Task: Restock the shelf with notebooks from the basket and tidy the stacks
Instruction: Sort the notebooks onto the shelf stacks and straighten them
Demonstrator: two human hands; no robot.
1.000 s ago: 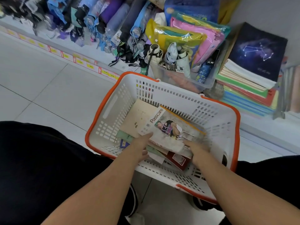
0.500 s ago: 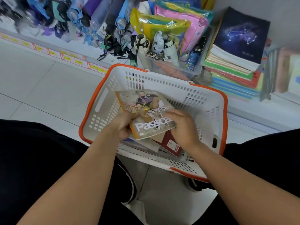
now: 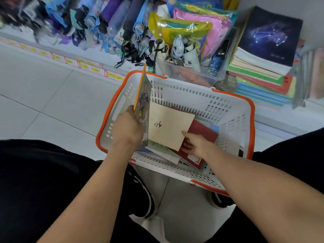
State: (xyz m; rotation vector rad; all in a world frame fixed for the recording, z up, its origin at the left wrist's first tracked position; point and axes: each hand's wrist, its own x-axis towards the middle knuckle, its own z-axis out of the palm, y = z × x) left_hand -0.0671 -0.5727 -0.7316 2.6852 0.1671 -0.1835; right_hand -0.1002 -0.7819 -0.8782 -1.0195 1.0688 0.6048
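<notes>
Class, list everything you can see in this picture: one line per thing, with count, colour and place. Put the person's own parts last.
basket: one, white with orange rim, on floor
picture notebook: one, orange-edged, upright in left grip
cream notebook: one, tilted in basket
red notebook: one, under cream one
notebook stack: one, multicoloured, shelf right, starry cover on top
umbrellas: many, blue, purple, black, shelf left
left hand: grips picture notebook
right hand: pinches cream notebook's corner

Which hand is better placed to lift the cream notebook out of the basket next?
Right. The right hand already pinches the cream notebook at its near corner, thumb on top. The left hand is busy gripping the illustrated notebook, held upright on edge at the basket's left side.
</notes>
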